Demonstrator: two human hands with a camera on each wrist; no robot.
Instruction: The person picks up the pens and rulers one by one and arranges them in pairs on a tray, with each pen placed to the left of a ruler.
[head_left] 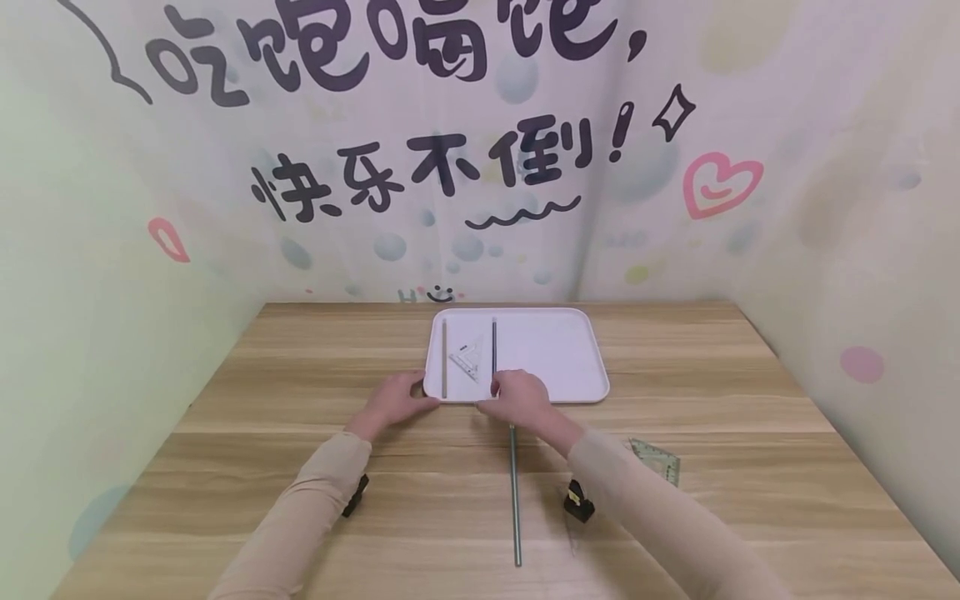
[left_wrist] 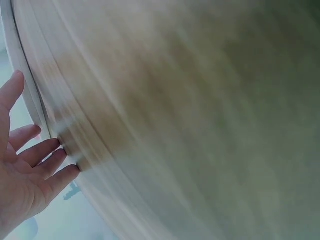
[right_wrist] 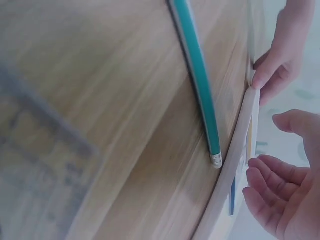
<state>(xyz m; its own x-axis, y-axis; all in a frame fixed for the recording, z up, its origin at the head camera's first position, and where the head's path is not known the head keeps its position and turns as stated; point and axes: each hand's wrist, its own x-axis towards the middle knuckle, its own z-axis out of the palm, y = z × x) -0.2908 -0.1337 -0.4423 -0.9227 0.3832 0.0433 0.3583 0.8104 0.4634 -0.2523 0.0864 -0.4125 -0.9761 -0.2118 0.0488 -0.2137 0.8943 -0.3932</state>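
A white tray (head_left: 551, 358) lies at the table's far side. On it are a brown pencil (head_left: 444, 358), a clear set square (head_left: 467, 362) and a dark pencil (head_left: 494, 343). At the tray's front left corner is my left hand (head_left: 396, 400), thumb along the front rim and fingers beside the left edge. In the left wrist view its fingers look straight and spread. My right hand (head_left: 519, 398) is over the front rim, near the dark pencil's lower end. Its fingers (right_wrist: 260, 172) are loosely bent, apart from the thumb, with nothing between them.
A green pencil (head_left: 515, 500) lies on the wooden table in front of the tray, its white eraser end towards the rim. A greenish set square (head_left: 660, 460) lies partly behind the right forearm. Small black devices show beside both forearms. A printed wall cloth stands behind the table.
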